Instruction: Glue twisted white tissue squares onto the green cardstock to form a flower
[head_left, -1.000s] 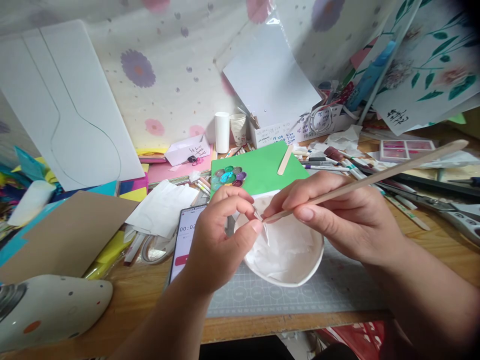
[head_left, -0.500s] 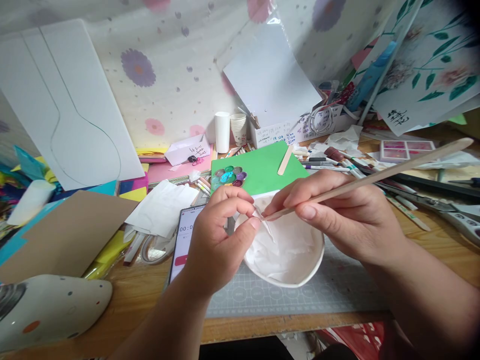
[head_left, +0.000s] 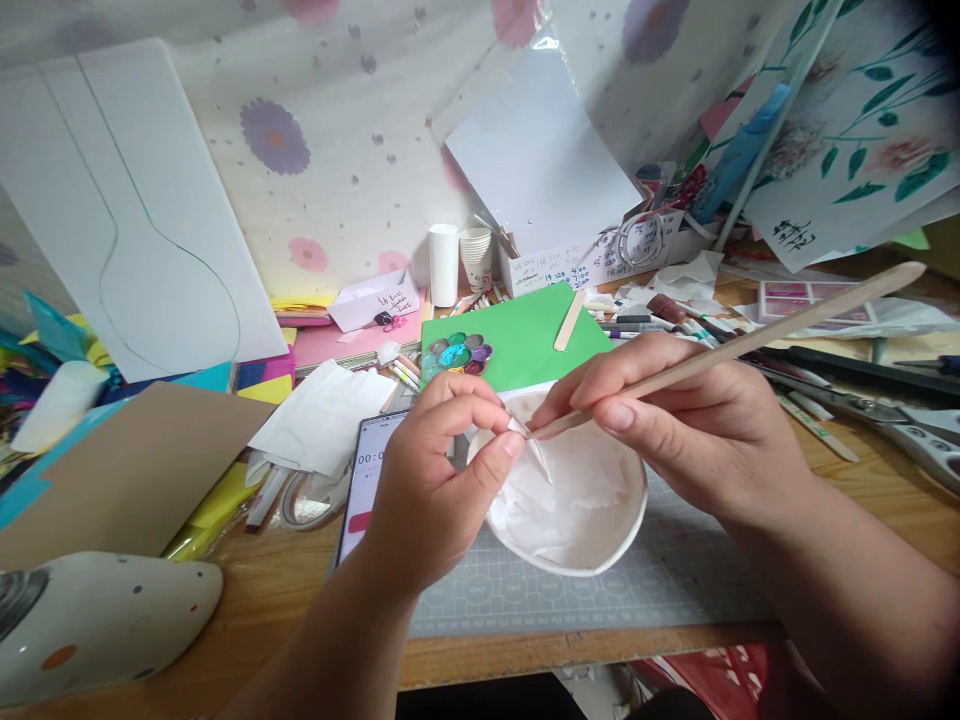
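My left hand (head_left: 435, 480) pinches a small corner of thin white paper (head_left: 574, 490) between thumb and forefinger, just above a shallow white bowl (head_left: 600, 560). The paper lines the inside of the bowl. My right hand (head_left: 690, 430) grips a long wooden stick (head_left: 750, 340) like a pen, with its tip touching the pinched corner beside my left fingertips. The stick's far end points up to the right. The bowl rests on a grey cutting mat (head_left: 660, 580).
A phone (head_left: 367, 480) showing a timer lies left of the bowl. Behind it lie a green card (head_left: 532, 335) with coloured blobs, a flat wooden stick (head_left: 570, 318), pens, paper cups (head_left: 478, 255) and tissues (head_left: 322, 415). Brown card (head_left: 127, 470) and a spotted white object (head_left: 97, 620) lie left.
Almost nothing moved. The stick's far end rose slightly and both hands shifted a little over the bowl, still holding the paper corner and the stick.
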